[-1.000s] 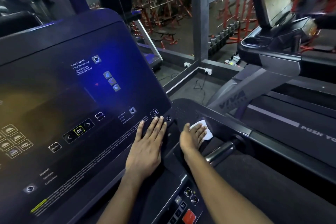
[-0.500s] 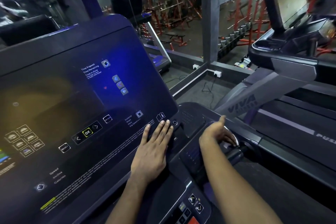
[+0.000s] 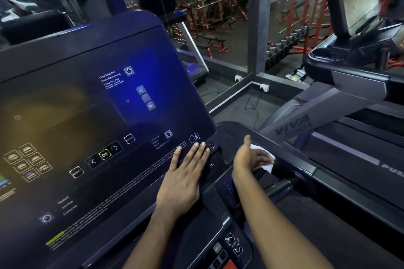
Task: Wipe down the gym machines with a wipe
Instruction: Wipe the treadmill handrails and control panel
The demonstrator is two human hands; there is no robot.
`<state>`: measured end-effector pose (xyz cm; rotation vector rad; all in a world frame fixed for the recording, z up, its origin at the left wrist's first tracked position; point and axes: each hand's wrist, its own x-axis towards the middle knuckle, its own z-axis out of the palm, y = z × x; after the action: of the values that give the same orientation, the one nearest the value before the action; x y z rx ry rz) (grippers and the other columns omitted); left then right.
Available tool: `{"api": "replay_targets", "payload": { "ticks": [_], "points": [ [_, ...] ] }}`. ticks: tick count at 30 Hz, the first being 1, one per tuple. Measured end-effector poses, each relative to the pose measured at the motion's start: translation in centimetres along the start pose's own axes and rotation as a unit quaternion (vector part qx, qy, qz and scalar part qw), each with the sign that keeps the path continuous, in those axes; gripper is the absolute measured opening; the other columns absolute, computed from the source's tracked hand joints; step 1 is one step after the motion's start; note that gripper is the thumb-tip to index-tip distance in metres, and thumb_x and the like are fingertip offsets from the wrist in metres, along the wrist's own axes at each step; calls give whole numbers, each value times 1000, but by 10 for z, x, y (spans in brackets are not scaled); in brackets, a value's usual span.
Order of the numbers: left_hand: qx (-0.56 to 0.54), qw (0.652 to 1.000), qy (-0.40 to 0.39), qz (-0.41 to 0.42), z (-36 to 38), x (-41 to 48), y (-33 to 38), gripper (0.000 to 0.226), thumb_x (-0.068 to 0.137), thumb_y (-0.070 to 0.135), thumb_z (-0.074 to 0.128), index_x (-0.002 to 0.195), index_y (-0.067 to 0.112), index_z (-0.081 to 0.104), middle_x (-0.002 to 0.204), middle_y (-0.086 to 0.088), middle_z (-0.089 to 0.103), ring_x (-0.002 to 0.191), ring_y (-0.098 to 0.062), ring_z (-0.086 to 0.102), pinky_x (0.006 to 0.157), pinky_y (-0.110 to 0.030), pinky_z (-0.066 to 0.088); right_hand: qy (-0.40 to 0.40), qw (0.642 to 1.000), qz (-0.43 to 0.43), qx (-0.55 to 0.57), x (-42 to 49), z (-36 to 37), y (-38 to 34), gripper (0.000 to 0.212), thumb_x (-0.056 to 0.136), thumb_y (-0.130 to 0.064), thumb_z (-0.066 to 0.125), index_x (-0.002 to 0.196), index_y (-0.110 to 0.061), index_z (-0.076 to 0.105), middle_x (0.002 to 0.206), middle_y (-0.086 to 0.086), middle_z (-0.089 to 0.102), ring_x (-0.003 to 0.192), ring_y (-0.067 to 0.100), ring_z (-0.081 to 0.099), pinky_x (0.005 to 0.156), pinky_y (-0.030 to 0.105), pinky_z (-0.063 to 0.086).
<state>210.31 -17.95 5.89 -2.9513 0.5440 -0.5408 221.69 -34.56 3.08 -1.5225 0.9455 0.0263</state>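
Note:
I stand at a dark treadmill whose big glossy console [image 3: 87, 105] fills the left of the view. My left hand [image 3: 185, 179] rests flat, fingers straight, on the console's lower right corner. To its right, my right hand [image 3: 249, 159] is turned thumb-up with its fingers curled over a white wipe [image 3: 267, 167]. It holds the wipe against the black right-hand rim of the console, just above the side handlebar [image 3: 282, 188]. Most of the wipe is hidden under the fingers.
A second treadmill [image 3: 349, 85] with its own screen stands close on the right. Small control buttons and a red stop button [image 3: 231, 265] sit below my arms. A pillar [image 3: 255, 17] and glass wall lie ahead, with red weight racks beyond.
My right hand went from lying flat on the wipe to turning thumb-up and curling over the console's right rim. The wipe shows again under the fingers. My left hand stayed put.

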Motion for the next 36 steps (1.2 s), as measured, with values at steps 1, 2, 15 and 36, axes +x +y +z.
{"api": "replay_targets", "payload": {
  "ticks": [1, 2, 15, 36],
  "points": [
    [-4, 1000, -12, -1, 0, 0, 0, 78, 93, 18, 54, 162, 18, 16, 170, 4, 10, 156, -12, 0, 126, -50, 3, -32, 997, -7, -75, -1, -2, 5, 99, 100, -56, 46, 156, 7, -5, 163, 29, -16, 155, 36, -10, 124, 45, 0],
    [-3, 1000, -13, 4, 2, 1, 0, 79, 93, 18, 54, 162, 18, 16, 170, 3, 10, 156, -12, 0, 126, -50, 3, -53, 989, -39, -132, 0, -4, 12, 93, 101, -49, 48, 157, 4, -4, 164, 28, -14, 155, 35, -8, 124, 44, 0],
    [-3, 1000, -17, 3, 5, -1, 0, 76, 95, 21, 50, 162, 17, 15, 170, 2, 9, 157, -13, 1, 126, -50, 2, -132, 914, -133, -360, -9, -27, 26, 78, 105, -49, 30, 160, -12, -11, 166, 16, -21, 155, 33, -12, 124, 50, 1],
    [-20, 1000, 1, 12, 5, -2, -1, 68, 97, 20, 40, 162, 16, 18, 169, 1, 14, 156, -13, 4, 126, -49, 0, -204, 912, -56, -353, -52, -10, 45, 72, 104, -59, 15, 160, -24, -14, 165, 16, -24, 152, 42, -16, 120, 57, -6]
  ]
}}
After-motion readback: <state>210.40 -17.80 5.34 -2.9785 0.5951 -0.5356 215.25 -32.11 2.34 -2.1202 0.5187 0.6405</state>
